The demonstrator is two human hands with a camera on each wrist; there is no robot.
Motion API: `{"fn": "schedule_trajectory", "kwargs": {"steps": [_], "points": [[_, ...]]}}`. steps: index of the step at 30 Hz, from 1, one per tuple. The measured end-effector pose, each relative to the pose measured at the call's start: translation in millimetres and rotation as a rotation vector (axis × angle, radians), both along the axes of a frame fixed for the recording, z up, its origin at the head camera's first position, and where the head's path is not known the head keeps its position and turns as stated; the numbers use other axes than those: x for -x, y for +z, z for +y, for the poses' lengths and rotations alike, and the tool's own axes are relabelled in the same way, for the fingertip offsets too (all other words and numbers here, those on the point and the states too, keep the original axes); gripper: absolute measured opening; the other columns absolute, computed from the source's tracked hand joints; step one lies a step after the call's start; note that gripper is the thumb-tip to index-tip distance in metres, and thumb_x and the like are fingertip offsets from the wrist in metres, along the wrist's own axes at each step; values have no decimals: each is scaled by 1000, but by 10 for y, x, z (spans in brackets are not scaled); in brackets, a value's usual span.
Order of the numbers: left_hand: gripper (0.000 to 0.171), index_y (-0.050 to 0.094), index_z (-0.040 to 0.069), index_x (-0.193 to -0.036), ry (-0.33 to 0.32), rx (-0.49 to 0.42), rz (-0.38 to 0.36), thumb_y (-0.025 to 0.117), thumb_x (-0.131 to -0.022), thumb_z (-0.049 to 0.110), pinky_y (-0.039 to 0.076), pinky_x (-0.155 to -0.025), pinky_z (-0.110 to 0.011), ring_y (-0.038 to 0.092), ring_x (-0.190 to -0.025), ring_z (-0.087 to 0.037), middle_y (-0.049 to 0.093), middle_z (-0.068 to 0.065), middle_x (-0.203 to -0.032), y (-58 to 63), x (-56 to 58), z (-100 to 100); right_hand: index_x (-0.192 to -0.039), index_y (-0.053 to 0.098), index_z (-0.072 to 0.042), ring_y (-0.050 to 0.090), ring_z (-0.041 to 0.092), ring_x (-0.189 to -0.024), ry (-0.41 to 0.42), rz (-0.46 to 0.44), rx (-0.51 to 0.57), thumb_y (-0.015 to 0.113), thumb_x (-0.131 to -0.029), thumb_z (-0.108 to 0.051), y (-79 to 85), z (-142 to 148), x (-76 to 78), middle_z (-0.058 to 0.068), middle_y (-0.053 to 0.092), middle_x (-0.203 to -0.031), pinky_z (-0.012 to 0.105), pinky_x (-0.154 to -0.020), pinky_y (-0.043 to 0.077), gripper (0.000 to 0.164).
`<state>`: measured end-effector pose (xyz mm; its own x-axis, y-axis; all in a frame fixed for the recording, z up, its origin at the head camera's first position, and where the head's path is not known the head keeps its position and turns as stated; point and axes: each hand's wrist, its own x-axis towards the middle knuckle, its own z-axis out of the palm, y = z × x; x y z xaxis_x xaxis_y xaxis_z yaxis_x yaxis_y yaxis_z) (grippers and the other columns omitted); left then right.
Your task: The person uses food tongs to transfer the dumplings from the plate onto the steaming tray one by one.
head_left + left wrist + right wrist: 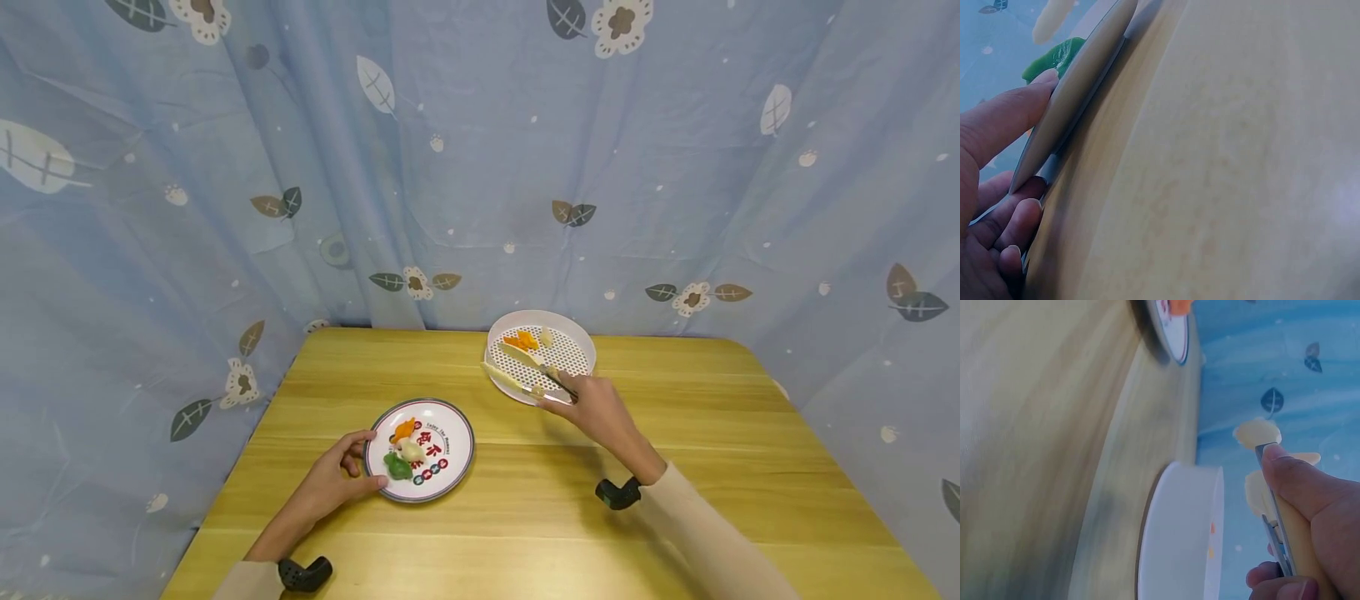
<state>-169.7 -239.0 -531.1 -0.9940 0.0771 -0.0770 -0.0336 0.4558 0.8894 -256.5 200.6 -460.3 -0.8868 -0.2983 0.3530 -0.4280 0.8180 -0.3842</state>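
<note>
My left hand (327,477) grips the left rim of a round white plate (456,454) with a dark edge and red print, thumb on top and fingers at the underside. On the plate lie an orange piece (403,430), a pale piece (410,451) and a green piece (398,467), all dumpling-shaped. A pair of tongs (536,362) with pale, broad ends is held in my right hand (602,414). Their two arms stand spread apart over a round white perforated tray (577,333). In the right wrist view, thumb and fingers pinch the tongs' handles (1297,540).
Inside the tray, orange pieces (522,340) and a pale piece (547,337) lie toward the back. The wooden table (540,533) ends just behind the tray, where a blue patterned curtain (480,167) hangs. Curtain also closes in both sides.
</note>
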Motion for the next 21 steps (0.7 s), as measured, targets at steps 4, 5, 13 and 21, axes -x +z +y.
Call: {"fn": "schedule_trajectory", "kwargs": {"steps": [4, 5, 13, 21], "points": [[81, 53, 14, -146, 4, -12, -13, 93, -77, 26, 39, -72, -31, 44, -91, -24, 52, -10, -115, 3, -11, 3, -136, 66, -9, 22, 6, -56, 37, 7, 6, 82, -83, -53, 18, -60, -90, -12, 31, -57, 27, -51, 25, 70], [81, 53, 14, -146, 5, -15, -14, 93, -77, 26, 39, -71, -31, 44, -91, -24, 52, -10, -115, 2, -12, 4, -136, 67, -9, 22, 6, -56, 46, 10, 7, 83, -83, -51, 24, -77, -114, -12, 29, -58, 26, -51, 26, 70], [81, 52, 14, -147, 1, -32, -11, 93, -78, 24, 39, -71, -31, 44, -90, -24, 53, -11, -116, 0, -14, -1, -128, 74, -15, 25, 3, -55, 99, -5, 1, 83, -83, -53, 15, -200, -276, -12, 29, -61, 24, -51, 25, 60], [80, 53, 13, -146, -6, -21, -2, 93, -77, 26, 40, -71, -31, 44, -90, -24, 52, -11, -115, 9, -16, 0, -83, 55, -22, 30, 2, -56, 174, -9, -4, 82, -84, -52, -48, -293, -373, -11, 30, -63, 23, -52, 28, 40]]}}
